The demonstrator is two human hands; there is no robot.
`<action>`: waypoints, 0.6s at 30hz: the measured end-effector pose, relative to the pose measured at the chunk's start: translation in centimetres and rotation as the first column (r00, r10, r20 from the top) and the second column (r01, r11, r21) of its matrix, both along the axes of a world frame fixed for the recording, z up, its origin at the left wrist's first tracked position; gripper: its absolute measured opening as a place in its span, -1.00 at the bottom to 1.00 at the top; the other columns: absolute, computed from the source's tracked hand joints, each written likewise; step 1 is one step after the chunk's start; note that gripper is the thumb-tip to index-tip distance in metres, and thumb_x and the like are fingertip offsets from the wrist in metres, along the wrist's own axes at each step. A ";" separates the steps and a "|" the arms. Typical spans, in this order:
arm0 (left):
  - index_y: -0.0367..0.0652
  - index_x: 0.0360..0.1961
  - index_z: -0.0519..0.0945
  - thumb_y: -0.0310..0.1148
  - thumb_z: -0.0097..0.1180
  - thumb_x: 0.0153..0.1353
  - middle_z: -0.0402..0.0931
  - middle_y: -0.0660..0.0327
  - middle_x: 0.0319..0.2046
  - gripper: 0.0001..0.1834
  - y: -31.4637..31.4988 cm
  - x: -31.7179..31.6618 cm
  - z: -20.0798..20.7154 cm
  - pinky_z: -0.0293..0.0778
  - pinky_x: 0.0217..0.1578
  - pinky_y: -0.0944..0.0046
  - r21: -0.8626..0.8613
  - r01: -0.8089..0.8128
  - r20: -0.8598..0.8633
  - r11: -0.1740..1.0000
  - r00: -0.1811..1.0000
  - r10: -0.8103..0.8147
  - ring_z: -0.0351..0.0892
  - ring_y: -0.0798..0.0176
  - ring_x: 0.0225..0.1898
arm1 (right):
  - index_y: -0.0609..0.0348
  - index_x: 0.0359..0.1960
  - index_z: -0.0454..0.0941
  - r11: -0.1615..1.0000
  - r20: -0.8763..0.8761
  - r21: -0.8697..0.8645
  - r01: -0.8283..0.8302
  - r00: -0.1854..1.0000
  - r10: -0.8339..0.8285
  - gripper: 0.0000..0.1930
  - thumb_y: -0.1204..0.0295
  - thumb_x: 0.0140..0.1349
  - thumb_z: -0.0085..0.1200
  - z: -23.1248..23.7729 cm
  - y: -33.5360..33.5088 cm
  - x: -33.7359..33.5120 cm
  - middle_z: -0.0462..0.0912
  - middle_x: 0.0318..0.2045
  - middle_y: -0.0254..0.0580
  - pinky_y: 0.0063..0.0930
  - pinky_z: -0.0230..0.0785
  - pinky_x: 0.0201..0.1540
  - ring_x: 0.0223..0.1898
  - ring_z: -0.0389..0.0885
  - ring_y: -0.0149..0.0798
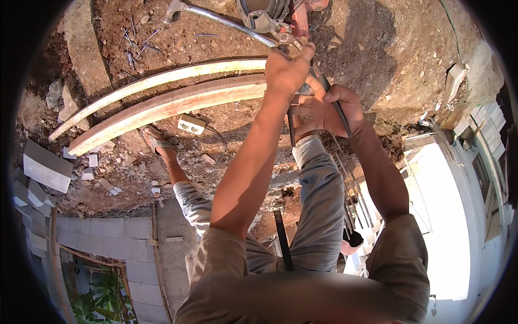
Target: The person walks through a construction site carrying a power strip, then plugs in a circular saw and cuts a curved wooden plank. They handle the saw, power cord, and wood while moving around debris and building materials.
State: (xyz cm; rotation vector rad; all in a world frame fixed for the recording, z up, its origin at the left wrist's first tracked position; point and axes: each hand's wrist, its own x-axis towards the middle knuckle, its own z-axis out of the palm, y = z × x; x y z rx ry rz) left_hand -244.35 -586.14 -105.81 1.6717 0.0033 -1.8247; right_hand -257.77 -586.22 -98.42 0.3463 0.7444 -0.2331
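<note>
My left hand (287,70) is closed at the top centre, where the metal shaft of a claw hammer (226,24) runs into its fingers. The hammer's head points to the far left. Just right of and below it, my right hand (341,110) is closed around a dark slender bar (339,114), whose kind I cannot make out. Another dark bar (291,127) hangs beside it, its upper end hidden. Two pale wooden planks (178,102) lie on the dirt, their right ends close to my left wrist.
Loose nails (137,46) lie at the far left. A white socket block (191,124) with a cable sits below the planks, near a sandalled foot (156,141). Beyond my hands is a dark and red tool (264,13). Grey blocks (47,164) stand at left, a white wall (445,227) at right.
</note>
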 end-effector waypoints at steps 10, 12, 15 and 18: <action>-0.37 -0.08 0.42 -0.14 0.23 0.07 0.48 0.12 -0.28 -0.46 1.7 -1.3 0.4 0.52 -0.27 0.14 -0.055 -0.092 -0.030 0.994 0.995 0.090 0.50 0.22 -0.30 | 0.18 0.30 0.14 0.991 0.101 -0.031 0.131 0.987 -0.127 -0.22 0.24 -0.06 -0.04 -3.4 2.5 -1.2 0.31 0.19 0.28 0.28 0.19 0.13 0.19 0.33 0.16; -0.35 -0.08 0.42 -0.15 0.22 0.08 0.48 0.13 -0.27 -0.47 1.7 -1.3 0.1 0.52 -0.26 0.12 -0.053 -0.105 -0.042 0.993 0.994 0.103 0.50 0.23 -0.30 | 0.21 0.29 0.14 0.962 0.163 0.081 0.260 0.949 -0.270 -0.21 0.24 -0.06 -0.03 -3.7 3.4 -0.4 0.31 0.19 0.28 0.23 0.23 0.10 0.17 0.35 0.17; -0.32 -0.07 0.42 -0.16 0.21 0.08 0.47 0.15 -0.27 -0.49 1.8 -1.5 0.1 0.52 -0.23 0.11 -0.047 -0.122 -0.054 0.991 0.991 0.120 0.49 0.24 -0.29 | 0.23 0.28 0.15 0.903 0.200 0.142 0.405 0.882 -0.427 -0.20 0.22 -0.08 0.01 -3.6 4.3 0.9 0.38 0.12 0.25 0.12 0.30 0.03 0.08 0.43 0.14; -0.30 -0.06 0.42 -0.17 0.20 0.09 0.46 0.16 -0.26 -0.50 1.4 -1.3 -0.9 0.53 -0.21 0.09 -0.021 -0.112 -0.104 0.994 0.989 0.109 0.49 0.25 -0.28 | 0.26 0.30 0.11 0.956 0.064 0.014 0.294 0.954 -0.294 -0.15 0.21 -0.11 0.06 -2.8 3.4 1.1 0.42 0.04 0.23 0.01 0.34 0.00 0.00 0.47 0.10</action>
